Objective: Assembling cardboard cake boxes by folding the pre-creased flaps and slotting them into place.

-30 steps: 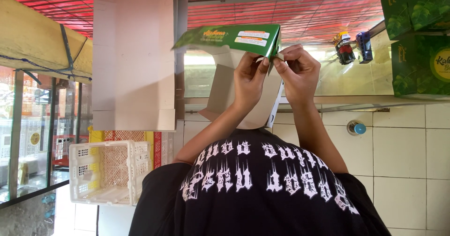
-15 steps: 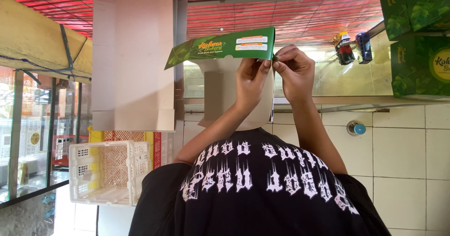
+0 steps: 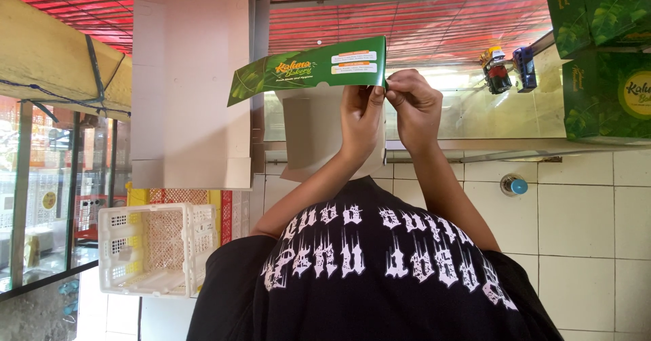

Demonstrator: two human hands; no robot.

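Note:
I hold a flat green printed cardboard box [image 3: 308, 70] up in front of my chest, its plain tan inner panel [image 3: 312, 134] facing me below the green flap. My left hand [image 3: 363, 121] grips the panel at the flap's right end, thumb on the green edge. My right hand [image 3: 413, 104] pinches the same corner from the right side, fingertips meeting those of the left hand. Both forearms rise from my black shirt with white lettering [image 3: 380, 266].
A large pale unfolded carton sheet [image 3: 190, 83] stands at the left. Stacked green boxes [image 3: 603, 63] fill the right edge. A white plastic crate [image 3: 156, 246] sits lower left beside a glass cabinet [image 3: 47, 198]. Small toy vehicles [image 3: 505, 70] and white tiles [image 3: 583, 219] lie beyond.
The green flap has swung left and its far end has dipped, so it slopes more. More of the tan panel faces me. Both hands stayed at the same corner.

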